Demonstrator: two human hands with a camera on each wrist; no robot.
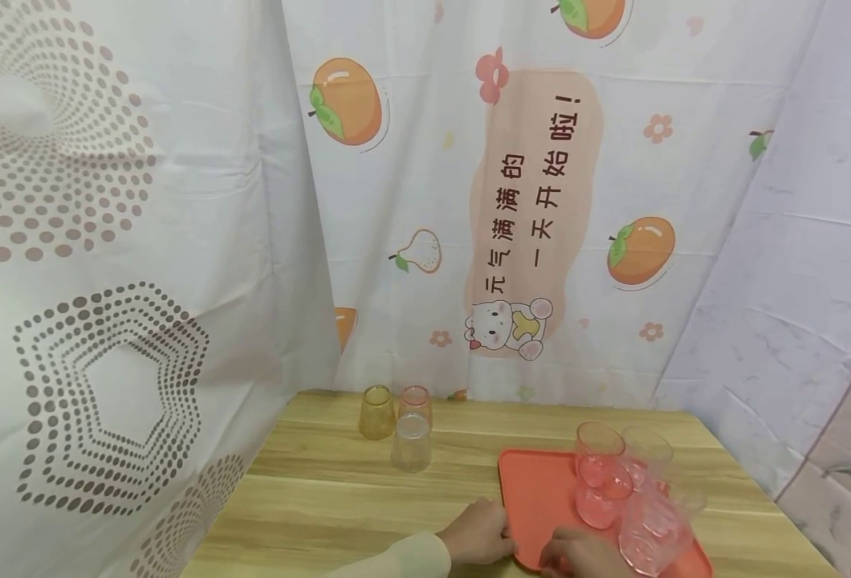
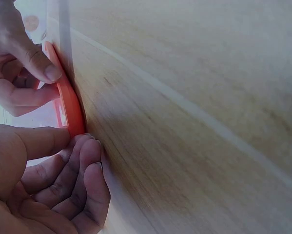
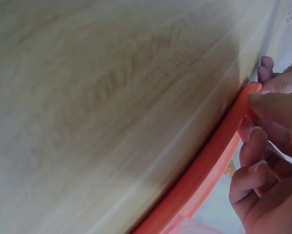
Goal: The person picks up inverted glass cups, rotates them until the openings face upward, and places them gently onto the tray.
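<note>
An orange-red tray (image 1: 534,502) lies at the right of the wooden table. My left hand (image 1: 478,533) pinches its near-left corner; in the left wrist view the thumb of that hand (image 2: 63,185) is on the rim with fingers curled beneath. Close beside it, my right hand (image 1: 586,552) grips the near edge, and the right wrist view has its thumb over the rim of the tray (image 3: 204,170), fingers bent behind. On the tray stand a pink-rimmed glass (image 1: 599,441), a shorter glass (image 1: 604,498) and a clear glass (image 1: 649,449). A clear faceted vessel (image 1: 653,534) leans at the front right.
Toward the back left of the table (image 1: 310,498) are a yellow glass (image 1: 377,416), a pink glass (image 1: 416,400) and a clear glass (image 1: 411,448), grouped closely. A printed curtain (image 1: 411,201) hangs behind, with patterned cloth (image 1: 238,241) along the left side.
</note>
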